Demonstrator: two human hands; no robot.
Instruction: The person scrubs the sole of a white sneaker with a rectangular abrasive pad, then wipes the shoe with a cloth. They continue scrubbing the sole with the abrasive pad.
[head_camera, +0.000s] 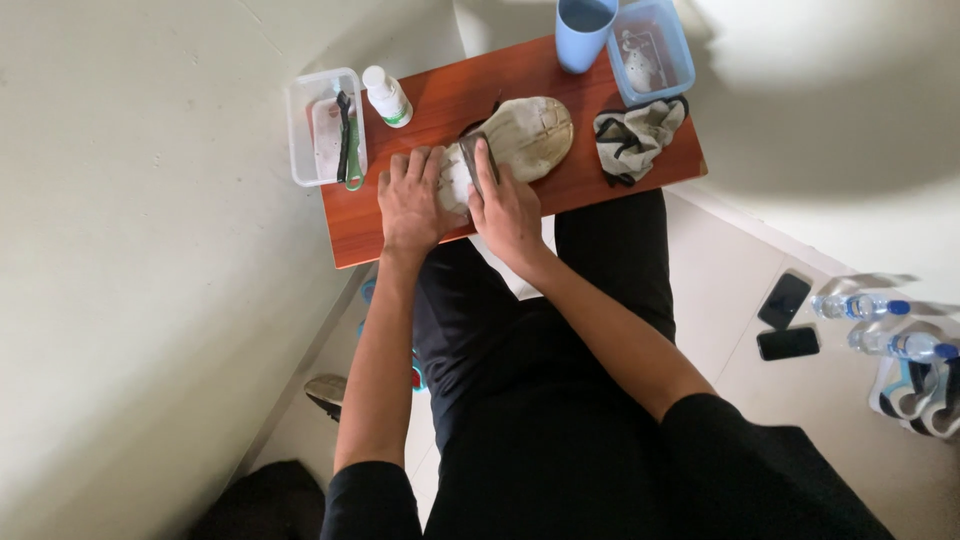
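Observation:
A dirty cream shoe lies sole-up on a small reddish-brown wooden table. My left hand presses down on the heel end of the shoe and holds it. My right hand grips a small dark brush laid against the sole near the heel. Both forearms reach forward over my lap in black clothes.
On the table stand a white bottle, a blue cup, a crumpled grey cloth and two clear plastic tubs. Two phones, two water bottles and shoes lie on the floor at right.

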